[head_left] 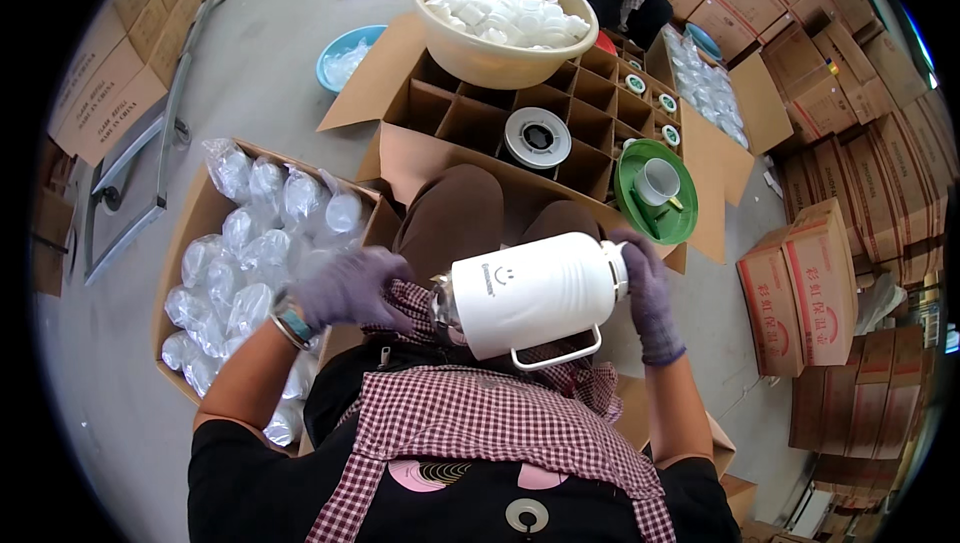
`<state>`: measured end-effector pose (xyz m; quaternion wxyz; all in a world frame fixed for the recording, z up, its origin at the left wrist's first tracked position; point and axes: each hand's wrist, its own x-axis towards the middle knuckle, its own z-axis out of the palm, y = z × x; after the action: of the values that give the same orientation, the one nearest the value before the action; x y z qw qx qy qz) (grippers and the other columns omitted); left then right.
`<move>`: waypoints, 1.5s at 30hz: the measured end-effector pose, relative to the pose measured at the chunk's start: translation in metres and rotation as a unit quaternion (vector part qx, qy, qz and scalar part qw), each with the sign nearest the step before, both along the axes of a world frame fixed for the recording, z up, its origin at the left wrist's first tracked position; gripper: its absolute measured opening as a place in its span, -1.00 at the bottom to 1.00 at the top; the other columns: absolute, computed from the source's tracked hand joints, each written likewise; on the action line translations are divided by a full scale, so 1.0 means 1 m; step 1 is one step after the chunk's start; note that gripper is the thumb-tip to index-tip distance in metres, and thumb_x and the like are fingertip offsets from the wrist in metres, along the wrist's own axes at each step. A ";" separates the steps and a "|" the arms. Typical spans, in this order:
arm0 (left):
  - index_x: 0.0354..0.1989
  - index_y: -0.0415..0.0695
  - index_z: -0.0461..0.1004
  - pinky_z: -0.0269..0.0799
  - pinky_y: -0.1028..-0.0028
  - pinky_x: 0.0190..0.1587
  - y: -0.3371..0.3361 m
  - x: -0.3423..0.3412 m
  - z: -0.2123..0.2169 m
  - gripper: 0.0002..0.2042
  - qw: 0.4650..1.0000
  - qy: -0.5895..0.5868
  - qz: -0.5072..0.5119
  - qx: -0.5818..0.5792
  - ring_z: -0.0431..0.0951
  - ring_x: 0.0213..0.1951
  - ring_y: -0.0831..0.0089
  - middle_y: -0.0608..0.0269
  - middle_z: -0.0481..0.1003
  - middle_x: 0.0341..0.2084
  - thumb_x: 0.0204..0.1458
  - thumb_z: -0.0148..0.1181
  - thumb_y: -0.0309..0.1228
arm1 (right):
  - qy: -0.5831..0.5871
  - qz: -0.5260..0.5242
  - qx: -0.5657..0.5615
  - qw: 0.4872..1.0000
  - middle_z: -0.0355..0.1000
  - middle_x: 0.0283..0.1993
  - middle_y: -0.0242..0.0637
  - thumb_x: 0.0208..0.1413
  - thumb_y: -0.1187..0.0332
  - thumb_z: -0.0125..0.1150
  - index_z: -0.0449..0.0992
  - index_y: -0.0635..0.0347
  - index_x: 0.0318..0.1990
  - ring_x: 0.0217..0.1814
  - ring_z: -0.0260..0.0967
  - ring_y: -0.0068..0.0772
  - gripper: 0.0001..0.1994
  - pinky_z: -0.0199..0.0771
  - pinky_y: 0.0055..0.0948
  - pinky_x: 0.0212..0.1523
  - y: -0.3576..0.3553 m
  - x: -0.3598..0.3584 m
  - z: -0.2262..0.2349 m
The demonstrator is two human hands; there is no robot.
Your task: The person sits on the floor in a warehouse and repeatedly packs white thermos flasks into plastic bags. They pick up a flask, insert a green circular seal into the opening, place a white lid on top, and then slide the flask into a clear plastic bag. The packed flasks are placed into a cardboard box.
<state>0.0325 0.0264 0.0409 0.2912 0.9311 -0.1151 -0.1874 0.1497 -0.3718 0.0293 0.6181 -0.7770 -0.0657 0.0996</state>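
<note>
Flask: white cylindrical vacuum flask with a wire handle [530, 293] lies on its side across the person's lap, above the checked apron [480, 413].
Left hand: left hand [350, 288] in a purple glove, fingers curled over the flask's metal bottom end.
Right hand: right hand [645, 293], also gloved, fingers wrapped round the neck end.
Divided carton: brown cardboard carton with cell dividers [540, 113] ahead of the knees; one cell holds a flask seen end-on [537, 138], several far cells look filled, most near cells look empty.
Supplies: cream plastic basin of white caps [505, 18] sits on the carton; box of bagged glass liners [255, 253] stands at the left.
Progress: packing looks partly done; this flask is not yet in a cell.
</note>
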 end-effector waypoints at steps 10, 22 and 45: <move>0.25 -0.24 0.34 0.44 0.31 0.21 -0.054 0.036 -0.037 -0.43 0.848 -0.086 0.122 -0.508 0.51 0.13 0.32 0.09 0.45 0.16 0.07 0.39 -0.38 | -0.138 -0.069 0.094 0.984 0.44 0.09 -0.20 0.30 0.17 0.13 0.41 0.27 0.22 0.03 0.42 -0.43 -0.54 0.45 -0.41 0.10 0.020 -0.021 0.066; 0.32 -0.15 0.31 0.39 0.26 0.23 -0.026 0.033 -0.005 -0.37 0.803 -0.036 0.097 -0.586 0.48 0.17 0.22 0.06 0.45 0.19 0.09 0.35 -0.21 | -0.532 0.047 0.063 0.843 0.43 -0.26 -0.24 -0.20 0.04 0.60 0.33 0.16 0.33 -0.21 0.44 -0.18 -0.10 0.48 -0.18 -0.11 0.089 -0.066 0.168; 0.38 -0.11 0.25 0.24 0.13 0.35 -0.062 0.021 -0.013 -0.31 0.872 -0.063 0.068 -0.481 0.32 0.33 0.15 0.05 0.33 0.31 0.12 0.24 -0.04 | -0.381 0.179 0.176 0.890 0.48 0.09 -0.12 -0.20 0.16 0.64 0.15 0.22 0.42 0.17 0.48 -0.23 0.02 0.45 -0.21 0.23 0.100 -0.070 0.158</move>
<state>0.0532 -0.0353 0.0276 0.7073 0.6911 -0.1457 -0.0300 0.0795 -0.2721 0.1873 0.6439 -0.6088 -0.4506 -0.1083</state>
